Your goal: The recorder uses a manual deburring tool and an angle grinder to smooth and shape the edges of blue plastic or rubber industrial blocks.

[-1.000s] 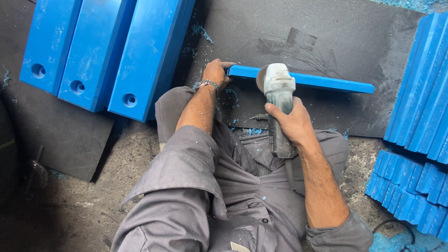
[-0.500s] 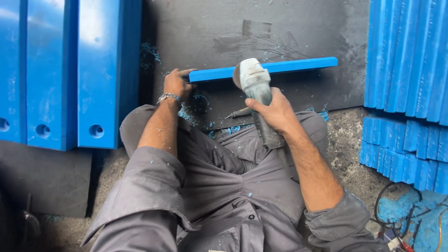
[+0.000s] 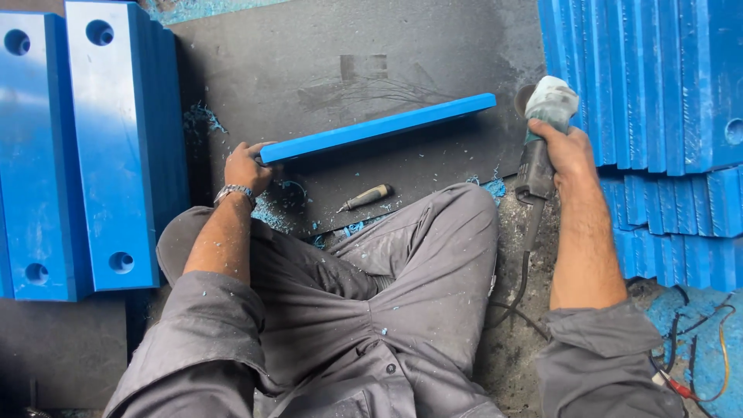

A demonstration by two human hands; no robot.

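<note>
Head view, left hand gripping blue strip, right hand gripping angle grinder.

From my seat I see a dark grey mat laid flat over a rough, gritty concrete floor, both dusted with blue shavings. Thick blue blocks with round holes lie side by side on the left. On the right, thin blue slabs stand packed on edge in rows. Loose wires trail over a blue patch at the lower right. Daylight falls bright and even, with soft shadows
</note>
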